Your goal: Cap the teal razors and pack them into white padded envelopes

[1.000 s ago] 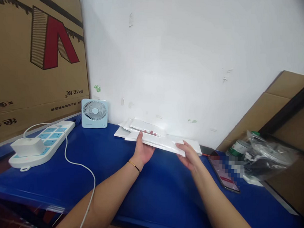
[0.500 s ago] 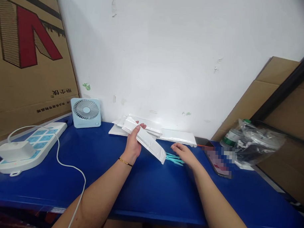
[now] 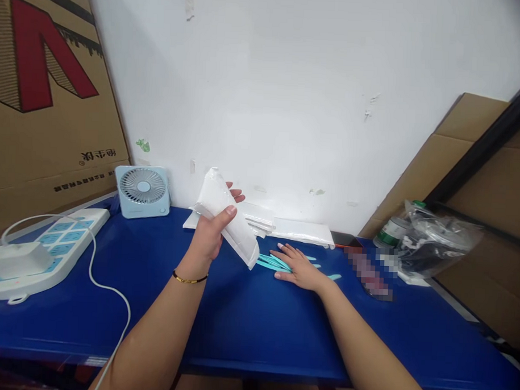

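Note:
My left hand is closed around a white padded packet, thumb across its front, holding it tilted above the table. The packet's lower end is beside a bunch of thin turquoise plastic sticks with flattened ends. On top of those sticks lies my right hand, palm down with its fingers stretched out and apart. Behind the held packet, more white packets lie along the wall, partly hidden by my left hand.
A light-blue fan stands at the back left, near a white power strip whose cable runs past my left forearm. On the right are a blurred-out phone and a clear plastic bag by a bottle. Cardboard flanks the blue table.
My left hand has raised the packet's upper end and shifted it left. My right hand has come down and left, spreading its fingers over the turquoise sticks.

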Motion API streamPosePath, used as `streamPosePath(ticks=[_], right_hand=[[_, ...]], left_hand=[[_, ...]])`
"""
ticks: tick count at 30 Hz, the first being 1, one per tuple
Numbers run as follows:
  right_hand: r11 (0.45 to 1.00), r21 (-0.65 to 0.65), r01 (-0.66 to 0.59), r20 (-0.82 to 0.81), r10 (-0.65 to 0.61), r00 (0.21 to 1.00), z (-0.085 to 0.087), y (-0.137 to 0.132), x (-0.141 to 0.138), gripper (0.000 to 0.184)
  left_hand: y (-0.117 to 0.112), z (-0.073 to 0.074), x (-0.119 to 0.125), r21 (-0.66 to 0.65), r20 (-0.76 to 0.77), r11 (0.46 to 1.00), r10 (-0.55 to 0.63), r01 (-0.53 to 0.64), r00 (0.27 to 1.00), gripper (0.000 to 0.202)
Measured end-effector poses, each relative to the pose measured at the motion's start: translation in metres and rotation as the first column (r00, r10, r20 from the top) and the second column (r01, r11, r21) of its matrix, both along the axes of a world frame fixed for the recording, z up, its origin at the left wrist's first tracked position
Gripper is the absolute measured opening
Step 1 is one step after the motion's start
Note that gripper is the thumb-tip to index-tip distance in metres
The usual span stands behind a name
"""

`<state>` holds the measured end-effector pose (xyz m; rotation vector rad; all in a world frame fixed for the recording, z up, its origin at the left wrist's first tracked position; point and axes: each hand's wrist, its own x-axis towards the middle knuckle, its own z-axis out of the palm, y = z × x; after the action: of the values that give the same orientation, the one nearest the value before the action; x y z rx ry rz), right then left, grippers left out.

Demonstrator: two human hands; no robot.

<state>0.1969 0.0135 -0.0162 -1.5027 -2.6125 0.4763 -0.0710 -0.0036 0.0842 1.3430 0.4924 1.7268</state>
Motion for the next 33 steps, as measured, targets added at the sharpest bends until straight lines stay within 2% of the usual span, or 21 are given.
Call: streamPosePath(ticks=[3,7,13,15,17,19,21,24,26,28,29,30,31,33], right_hand=[[1.0,-0.005,-0.011,-0.002,0.011,1.0,0.002,0.0,0.001,0.07],[1.0,-0.006,-0.015,-0.013,0.015,1.0,0.002,0.001,0.002,0.07],[1.0,0.013,-0.027,-0.046,0.027,0.999,0.0,0.002,0.002,0.073],[0.998,0.056,-0.004,-0.076,0.008,0.997,0.002,0.003,0.005,0.077],[0.991,0.123,0.053,-0.138,-0.036,0.99,0.007,0.004,0.011,0.075],[0.97,0.188,0.152,-0.23,-0.107,0.967,0.015,0.004,0.024,0.065],[0.942,0.213,0.259,-0.327,-0.181,0.927,0.023,0.004,0.041,0.056],[0.915,0.149,0.374,-0.391,-0.293,0.872,0.03,0.001,0.071,0.046],[0.913,0.071,0.401,-0.354,-0.353,0.866,0.031,-0.002,0.09,0.042],[0.914,-0.003,0.406,-0.273,-0.391,0.879,0.03,-0.004,0.105,0.039],[0.91,-0.033,0.413,-0.227,-0.409,0.884,0.029,-0.005,0.11,0.04],[0.903,-0.057,0.426,-0.187,-0.429,0.884,0.028,-0.006,0.115,0.041],[0.897,-0.08,0.435,-0.155,-0.442,0.883,0.027,-0.007,0.119,0.046],[0.892,-0.132,0.433,-0.119,-0.448,0.886,0.024,-0.008,0.125,0.063]], left_hand=[[-0.01,0.013,-0.003,0.128,-0.101,0.992,0.021,-0.008,0.995,0.061],[-0.018,0.026,-0.009,0.209,-0.107,0.978,0.044,-0.021,0.993,0.065],[-0.016,0.025,-0.013,0.235,-0.137,0.968,0.123,-0.088,0.983,0.062],[-0.018,0.025,-0.013,0.241,-0.206,0.964,0.161,-0.109,0.965,0.061],[-0.023,0.027,-0.014,0.243,-0.337,0.962,0.204,-0.125,0.919,0.062],[-0.026,0.03,-0.015,0.235,-0.53,0.961,0.254,-0.148,0.809,0.062],[-0.024,0.028,-0.018,0.223,-0.741,0.96,0.279,-0.168,0.611,0.061],[-0.005,0.011,-0.024,0.195,-0.958,0.964,0.227,-0.181,0.174,0.057],[0.012,-0.008,-0.03,0.145,-0.985,0.964,0.119,-0.225,-0.124,0.064],[0.025,-0.028,-0.033,0.022,-0.951,0.965,-0.061,-0.262,-0.303,0.091],[0.029,-0.036,-0.033,-0.008,-0.935,0.958,-0.109,-0.287,-0.337,0.106],[0.03,-0.043,-0.03,-0.01,-0.936,0.958,-0.109,-0.285,-0.334,0.116],[0.03,-0.049,-0.025,0.006,-0.951,0.966,-0.075,-0.26,-0.3,0.12],[0.025,-0.059,-0.008,0.042,-0.986,0.989,0.018,-0.142,-0.167,0.113]])
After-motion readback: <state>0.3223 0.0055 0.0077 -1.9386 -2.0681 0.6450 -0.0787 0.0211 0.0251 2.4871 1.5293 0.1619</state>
